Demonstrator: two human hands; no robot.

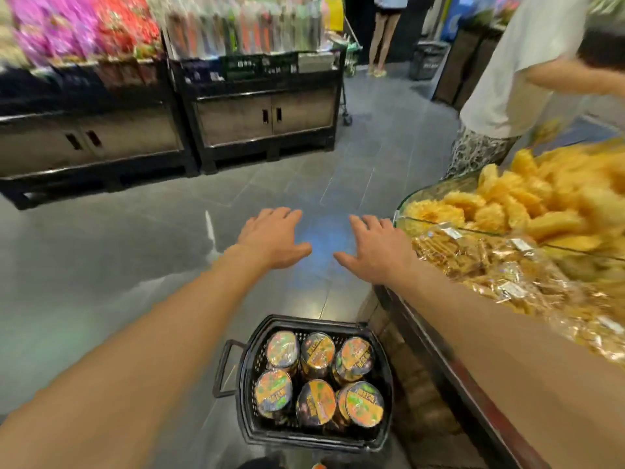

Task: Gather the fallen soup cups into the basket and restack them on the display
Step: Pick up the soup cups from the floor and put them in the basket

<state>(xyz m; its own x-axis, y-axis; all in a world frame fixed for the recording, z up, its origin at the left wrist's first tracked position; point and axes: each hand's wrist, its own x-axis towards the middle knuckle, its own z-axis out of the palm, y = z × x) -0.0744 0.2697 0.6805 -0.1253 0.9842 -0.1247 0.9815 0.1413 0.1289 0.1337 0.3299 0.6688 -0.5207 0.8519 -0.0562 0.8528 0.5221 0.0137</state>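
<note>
Left grip: beyond the basket, fingers spread wide, holding nothing. Basket: one, on the floor, containing six soup cups, upright, in two rows of three. Right grip: beyond the basket, spread wide, empty. Desk: right of the basket.

I can read nothing for certain here. The lids of the soup cups in my basket carry dark printed characters, too blurred to make out. The white labels on the wrapped snack packs and the pale marks on the dark crates are just as unreadable.
</note>
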